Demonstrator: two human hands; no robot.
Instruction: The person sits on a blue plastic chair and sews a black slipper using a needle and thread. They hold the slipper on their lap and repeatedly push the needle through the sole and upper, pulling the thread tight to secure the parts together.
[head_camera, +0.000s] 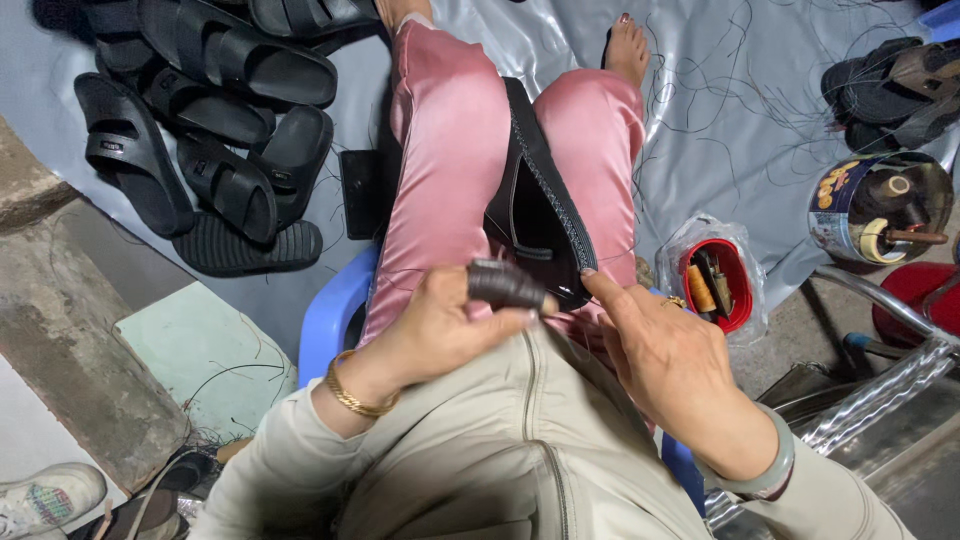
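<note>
A: Beige jacket (520, 460) fills the bottom of the view, zip down the centre. Both wrists emerge from its sleeves.

B: Left hand?

A: Left hand (440, 325), gold bracelet at the wrist, is clenched around a small dark ridged piece (505, 285), gripped between thumb and fingers just above the lap.

B: Right hand?

A: Right hand (655, 345) is released, fingers extended; the forefinger tip touches the near edge of a black sandal (540, 195). Pale green bangle at that wrist.

B: Sandal position?

A: Lying lengthwise between the knees, resting on the pink trousers (450, 150), sole edge up, stitching visible along the rim. The dark piece sits just beside its near end.

B: Surroundings?

A: Person sits on a blue plastic stool (330, 310). Pile of black sandals (210, 130) on the grey sheet (740, 120) to the left. Red tub (718, 285) with thread spool and tools to the right, round tin (880, 205) beyond it. Loose black threads scattered over the sheet.
</note>
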